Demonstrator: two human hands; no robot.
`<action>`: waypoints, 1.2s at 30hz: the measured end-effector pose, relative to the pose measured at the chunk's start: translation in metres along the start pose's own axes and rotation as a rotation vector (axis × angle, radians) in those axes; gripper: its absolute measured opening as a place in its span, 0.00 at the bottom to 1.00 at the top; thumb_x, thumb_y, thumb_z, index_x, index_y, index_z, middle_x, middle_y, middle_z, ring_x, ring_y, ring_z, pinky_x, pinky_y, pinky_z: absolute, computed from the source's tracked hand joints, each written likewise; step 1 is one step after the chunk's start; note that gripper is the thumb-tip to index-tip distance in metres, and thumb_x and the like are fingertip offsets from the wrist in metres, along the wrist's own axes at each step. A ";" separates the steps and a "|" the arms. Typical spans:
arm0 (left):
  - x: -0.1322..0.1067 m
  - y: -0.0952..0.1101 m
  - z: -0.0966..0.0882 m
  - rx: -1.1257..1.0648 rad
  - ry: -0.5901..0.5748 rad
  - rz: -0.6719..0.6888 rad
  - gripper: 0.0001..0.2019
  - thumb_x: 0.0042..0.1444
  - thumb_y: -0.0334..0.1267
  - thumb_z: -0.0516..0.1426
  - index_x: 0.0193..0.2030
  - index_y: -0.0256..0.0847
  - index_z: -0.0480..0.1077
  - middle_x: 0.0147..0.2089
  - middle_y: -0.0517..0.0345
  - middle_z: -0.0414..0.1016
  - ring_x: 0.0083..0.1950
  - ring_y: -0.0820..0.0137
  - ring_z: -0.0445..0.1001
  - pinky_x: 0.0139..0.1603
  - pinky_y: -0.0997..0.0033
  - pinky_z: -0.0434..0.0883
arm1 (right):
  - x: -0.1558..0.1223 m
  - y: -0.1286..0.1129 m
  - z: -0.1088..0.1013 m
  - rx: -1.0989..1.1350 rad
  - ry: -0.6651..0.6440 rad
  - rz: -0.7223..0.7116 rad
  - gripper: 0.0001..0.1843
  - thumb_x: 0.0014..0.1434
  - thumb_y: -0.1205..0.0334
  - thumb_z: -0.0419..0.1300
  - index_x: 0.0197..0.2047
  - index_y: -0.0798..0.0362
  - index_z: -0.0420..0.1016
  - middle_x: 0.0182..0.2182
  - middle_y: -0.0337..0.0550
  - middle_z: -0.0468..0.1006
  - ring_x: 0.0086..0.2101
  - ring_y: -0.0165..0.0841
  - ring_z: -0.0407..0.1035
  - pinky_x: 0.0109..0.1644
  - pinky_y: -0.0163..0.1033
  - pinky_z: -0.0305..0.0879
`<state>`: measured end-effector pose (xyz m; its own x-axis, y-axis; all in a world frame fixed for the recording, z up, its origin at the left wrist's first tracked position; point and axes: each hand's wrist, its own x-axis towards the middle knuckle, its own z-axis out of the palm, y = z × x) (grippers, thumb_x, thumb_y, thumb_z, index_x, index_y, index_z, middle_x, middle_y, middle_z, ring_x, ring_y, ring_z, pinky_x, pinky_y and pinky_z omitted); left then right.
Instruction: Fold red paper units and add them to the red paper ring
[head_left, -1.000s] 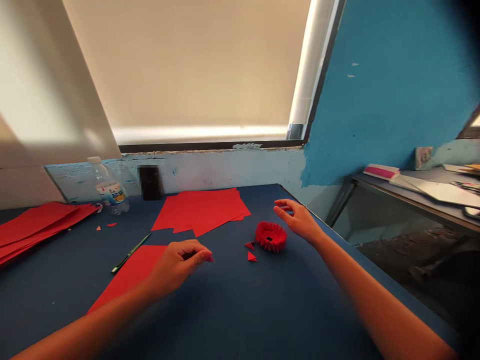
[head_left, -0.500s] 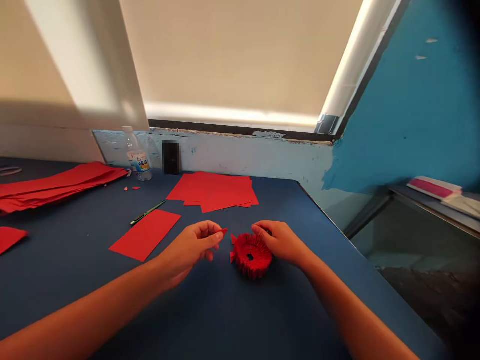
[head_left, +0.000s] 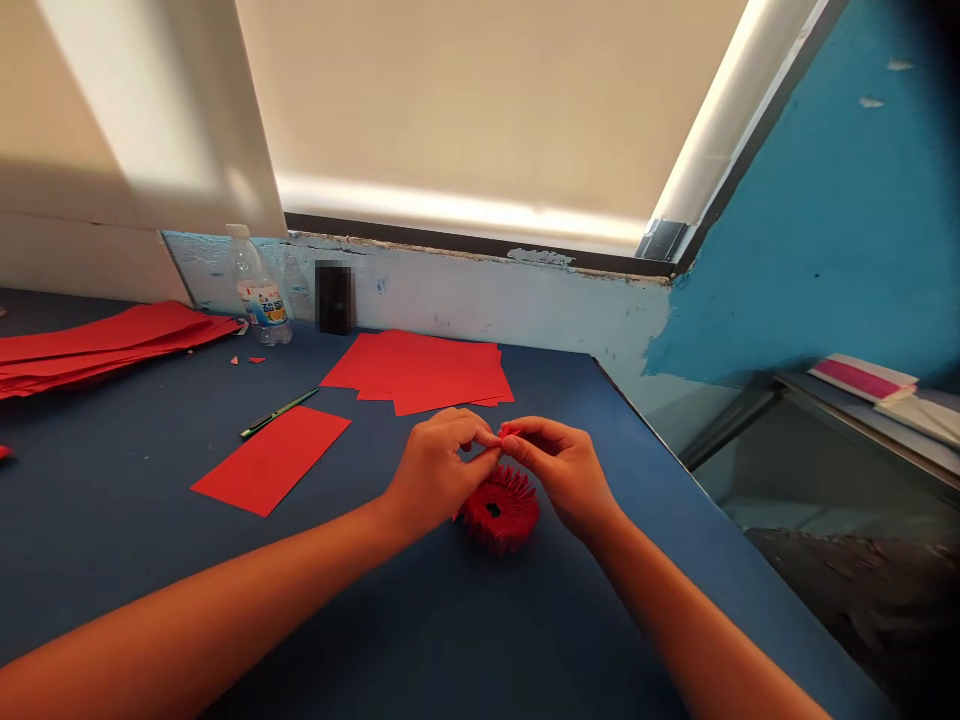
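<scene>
A round red ring of folded paper pieces point(head_left: 498, 510) lies on the dark blue table point(head_left: 135, 500). Just above it my left hand point(head_left: 435, 470) and my right hand point(head_left: 562, 465) meet fingertip to fingertip. Both pinch a small red folded paper piece point(head_left: 507, 433) between them. Most of that piece is hidden by the fingers.
A stack of red sheets point(head_left: 424, 370) lies behind my hands, a single red rectangle point(head_left: 274, 460) to the left with a green pen point(head_left: 279, 412) beside it. More red sheets point(head_left: 97, 340) and a water bottle point(head_left: 255, 290) stand at the far left. The table's right edge point(head_left: 675, 470) drops off.
My left hand carried the small red piece rightward to meet my right hand, which lifted off the paper ring. Both hands now pinch the piece above the ring.
</scene>
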<state>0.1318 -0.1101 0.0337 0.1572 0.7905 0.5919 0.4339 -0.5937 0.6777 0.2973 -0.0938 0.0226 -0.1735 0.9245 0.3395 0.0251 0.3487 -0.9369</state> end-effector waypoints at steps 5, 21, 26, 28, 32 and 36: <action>0.006 -0.014 -0.004 -0.033 -0.190 -0.098 0.13 0.52 0.37 0.59 0.46 0.45 0.72 0.48 0.54 0.73 0.46 0.65 0.71 0.43 0.65 0.69 | 0.005 0.008 -0.008 0.000 0.072 0.062 0.12 0.48 0.55 0.69 0.35 0.52 0.81 0.32 0.43 0.80 0.35 0.37 0.73 0.40 0.40 0.68; -0.055 -0.014 -0.003 0.214 -0.384 -0.206 0.54 0.41 0.52 0.65 0.69 0.54 0.35 0.66 0.47 0.54 0.65 0.51 0.53 0.60 0.43 0.52 | 0.002 0.021 -0.010 0.050 -0.024 0.346 0.16 0.48 0.53 0.69 0.35 0.57 0.80 0.32 0.47 0.80 0.33 0.36 0.73 0.38 0.38 0.68; -0.053 -0.014 -0.005 0.205 -0.339 -0.229 0.51 0.42 0.51 0.64 0.68 0.52 0.40 0.56 0.51 0.66 0.58 0.55 0.61 0.58 0.47 0.51 | 0.001 0.025 -0.010 0.161 0.001 0.439 0.16 0.47 0.54 0.70 0.35 0.57 0.79 0.32 0.46 0.79 0.31 0.34 0.73 0.36 0.36 0.69; -0.051 -0.014 -0.006 0.166 -0.336 -0.234 0.49 0.42 0.51 0.64 0.67 0.53 0.42 0.56 0.53 0.66 0.58 0.57 0.61 0.58 0.49 0.51 | 0.001 0.025 -0.009 0.183 0.010 0.454 0.16 0.47 0.54 0.71 0.35 0.57 0.79 0.32 0.46 0.79 0.30 0.33 0.72 0.35 0.36 0.69; -0.048 -0.015 -0.008 0.091 -0.344 -0.325 0.49 0.42 0.53 0.64 0.67 0.55 0.42 0.57 0.55 0.66 0.56 0.56 0.62 0.57 0.52 0.54 | 0.000 0.025 -0.008 0.178 0.018 0.459 0.16 0.47 0.53 0.70 0.35 0.56 0.79 0.31 0.44 0.79 0.29 0.32 0.72 0.34 0.36 0.69; -0.047 -0.016 -0.010 0.057 -0.374 -0.382 0.48 0.42 0.52 0.64 0.68 0.55 0.42 0.58 0.56 0.65 0.56 0.56 0.61 0.58 0.52 0.54 | 0.000 0.026 -0.009 0.198 0.037 0.460 0.16 0.46 0.53 0.71 0.34 0.56 0.79 0.30 0.43 0.78 0.28 0.32 0.71 0.34 0.35 0.68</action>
<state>0.1082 -0.1398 -0.0004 0.2792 0.9545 0.1052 0.5680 -0.2525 0.7833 0.3067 -0.0829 -0.0010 -0.1536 0.9816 -0.1133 -0.0967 -0.1290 -0.9869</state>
